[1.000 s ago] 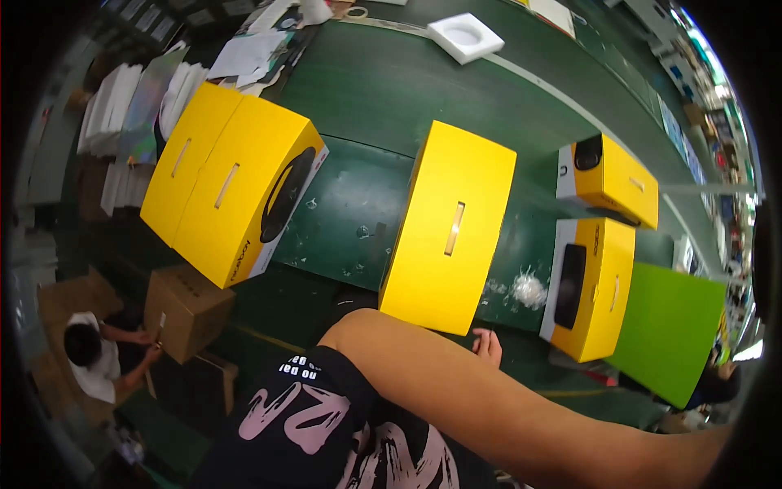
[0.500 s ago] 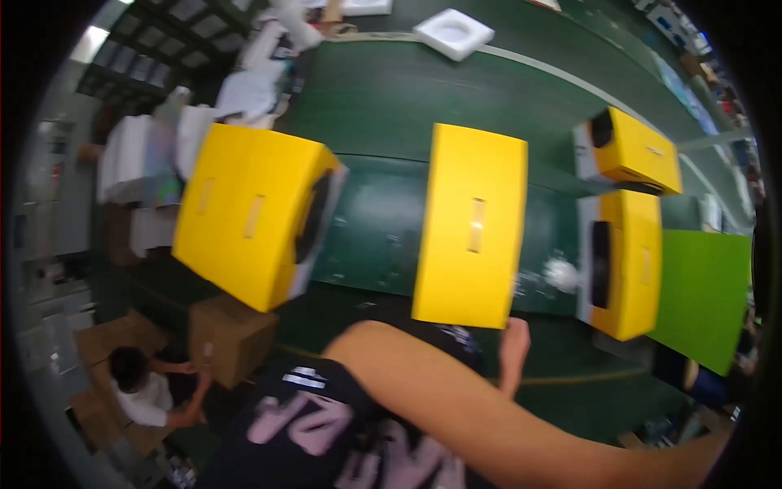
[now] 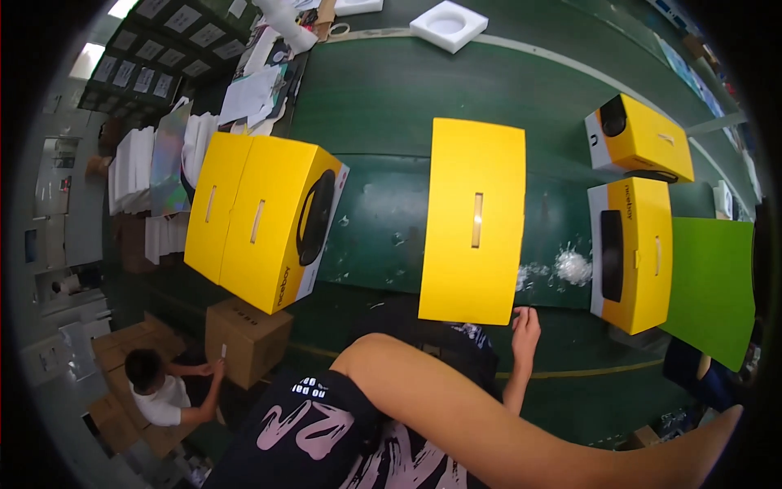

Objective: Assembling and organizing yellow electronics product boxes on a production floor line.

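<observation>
A tall yellow box (image 3: 474, 244) with a slot handle stands in front of me on the green work surface. Beside its near right corner is my right hand (image 3: 525, 328), fingers loosely bent and slightly apart, with nothing visible in them. I cannot tell whether a fingertip touches the box. My bent left arm (image 3: 456, 399) crosses the lower part of the view, elbow toward the middle and forearm running off at the lower right. The left hand itself is out of sight.
Two yellow boxes (image 3: 262, 220) stand at the left; two more (image 3: 648, 257) are at the right by a green panel (image 3: 713, 285). Crumpled clear plastic (image 3: 573, 267) lies between. A white foam insert (image 3: 450, 26) sits far back. Lower left, a person (image 3: 159, 391) handles a carton (image 3: 244, 338).
The view has shifted slightly and become sharper. My right hand shows a little farther right of the middle box's corner, with more of its forearm visible. The boxes keep their arrangement.
</observation>
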A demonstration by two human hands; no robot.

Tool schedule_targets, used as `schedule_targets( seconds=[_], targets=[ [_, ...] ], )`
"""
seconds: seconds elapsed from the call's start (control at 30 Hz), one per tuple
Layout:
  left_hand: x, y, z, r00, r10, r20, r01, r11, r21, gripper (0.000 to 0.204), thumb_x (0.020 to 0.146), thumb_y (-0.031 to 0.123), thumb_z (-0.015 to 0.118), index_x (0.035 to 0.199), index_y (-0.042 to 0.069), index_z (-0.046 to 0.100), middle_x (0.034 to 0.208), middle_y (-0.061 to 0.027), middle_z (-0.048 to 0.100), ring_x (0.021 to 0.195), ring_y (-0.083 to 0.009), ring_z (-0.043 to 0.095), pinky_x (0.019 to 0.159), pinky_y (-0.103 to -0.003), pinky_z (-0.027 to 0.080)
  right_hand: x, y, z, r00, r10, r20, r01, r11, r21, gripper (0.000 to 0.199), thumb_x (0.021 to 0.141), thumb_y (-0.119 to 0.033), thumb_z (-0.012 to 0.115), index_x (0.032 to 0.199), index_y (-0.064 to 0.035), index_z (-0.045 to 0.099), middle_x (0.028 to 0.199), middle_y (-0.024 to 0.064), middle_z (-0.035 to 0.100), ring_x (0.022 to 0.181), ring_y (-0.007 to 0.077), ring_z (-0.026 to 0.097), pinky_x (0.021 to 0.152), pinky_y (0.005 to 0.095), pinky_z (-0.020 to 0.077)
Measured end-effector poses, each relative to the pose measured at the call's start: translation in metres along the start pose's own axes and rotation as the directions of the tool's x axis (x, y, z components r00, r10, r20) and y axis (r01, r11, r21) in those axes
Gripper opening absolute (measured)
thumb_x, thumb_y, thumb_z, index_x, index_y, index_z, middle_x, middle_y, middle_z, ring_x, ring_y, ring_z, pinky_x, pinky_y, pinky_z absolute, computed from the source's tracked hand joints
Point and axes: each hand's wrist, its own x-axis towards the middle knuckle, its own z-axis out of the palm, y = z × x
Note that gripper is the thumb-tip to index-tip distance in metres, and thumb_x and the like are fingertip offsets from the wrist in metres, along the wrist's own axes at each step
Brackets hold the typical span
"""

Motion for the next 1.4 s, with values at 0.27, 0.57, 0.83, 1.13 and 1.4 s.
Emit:
schedule_targets(
  seconds=[0.27,0.57,0.83,1.13,1.4],
  targets=[
    [0.018,-0.014,0.003,1.000,0.010,-0.017,-0.010,1.000,0.009,0.028,0.102,0.024,0.054,0.111,-0.001,0.064,0.097,-0.0129,0.064,0.092,-0.0226,0.064,0.095,-0.035,0.049,0.009,0.017,0.003,0.998,0.028,0.057,-0.027,1.000,-0.006,0.030,0.111,-0.023,0.048,0.102,-0.0009,0.065,0.066,0.0050,0.052,0.061,0.0126,0.051,0.058,0.0315,0.0412],
    [0.016,-0.021,0.000,0.999,-0.022,-0.030,0.022,0.999,-0.029,0.026,0.101,0.023,0.056,0.111,0.000,0.064,0.097,-0.0115,0.064,0.092,-0.0217,0.064,0.096,-0.034,0.048,0.000,-0.136,0.003,0.929,-0.201,-0.310,0.240,0.966,0.092,0.025,0.111,-0.020,0.053,0.104,-0.0005,0.067,0.075,0.0010,0.055,0.069,0.0090,0.049,0.063,0.0274,0.0421],
    [0.000,-0.021,0.000,0.999,0.027,-0.036,-0.032,0.992,-0.125,0.025,0.100,0.022,0.057,0.111,0.002,0.064,0.096,-0.0103,0.063,0.093,-0.0209,0.063,0.096,-0.033,0.047,0.057,-0.221,0.107,0.916,-0.400,-0.004,0.344,0.793,-0.502,0.042,0.093,-0.029,0.080,0.108,0.0053,0.060,0.106,0.0212,0.059,0.098,0.0370,0.062,0.084,0.0437,0.0511],
    [-0.040,0.009,-0.024,0.990,0.125,-0.073,-0.136,0.974,-0.181,0.023,0.099,0.022,0.058,0.111,0.003,0.064,0.096,-0.0090,0.062,0.093,-0.0200,0.063,0.097,-0.032,0.047,0.064,-0.246,0.122,0.977,-0.195,-0.085,0.143,0.899,-0.415,0.034,0.087,-0.023,0.075,0.101,0.0067,0.066,0.092,0.0215,0.071,0.078,0.0355,0.071,0.075,0.0428,0.0563],
    [-0.076,0.044,-0.051,0.966,0.228,-0.119,-0.246,0.955,-0.163,0.022,0.098,0.021,0.059,0.111,0.005,0.064,0.095,-0.0078,0.061,0.093,-0.0192,0.062,0.097,-0.031,0.046,0.096,-0.226,0.108,0.985,-0.139,-0.098,0.085,0.902,-0.423,0.051,0.080,-0.046,0.085,0.090,0.0023,0.070,0.075,0.0134,0.071,0.067,0.0261,0.070,0.070,0.0387,0.0549]
  ],
)
